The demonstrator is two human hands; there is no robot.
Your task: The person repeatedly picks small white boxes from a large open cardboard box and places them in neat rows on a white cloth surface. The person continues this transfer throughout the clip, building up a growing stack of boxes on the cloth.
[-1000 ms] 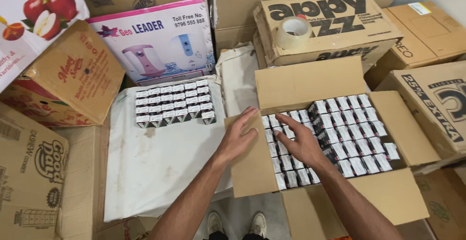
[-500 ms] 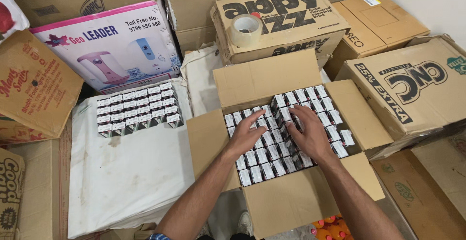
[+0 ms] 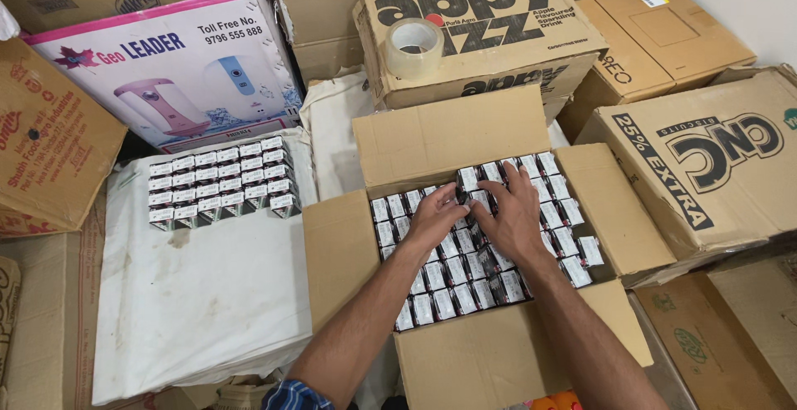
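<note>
Inside the open carton (image 3: 432,140), at about 12 o'clock from the person, both hands are laid on the packed small boxes (image 3: 465,273). The left hand (image 3: 436,217) and the right hand (image 3: 510,215) are placed side by side, fingers bent over the top rows, nearly touching. Whether any single box is gripped cannot be told. At 10 o'clock, well apart, a second block of boxes (image 3: 220,182) is seen on the white sheet (image 3: 207,302), nearer to the left hand.

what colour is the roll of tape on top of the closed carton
The roll of tape is clear with a faint yellowish tint, seen best in the head view.
</note>
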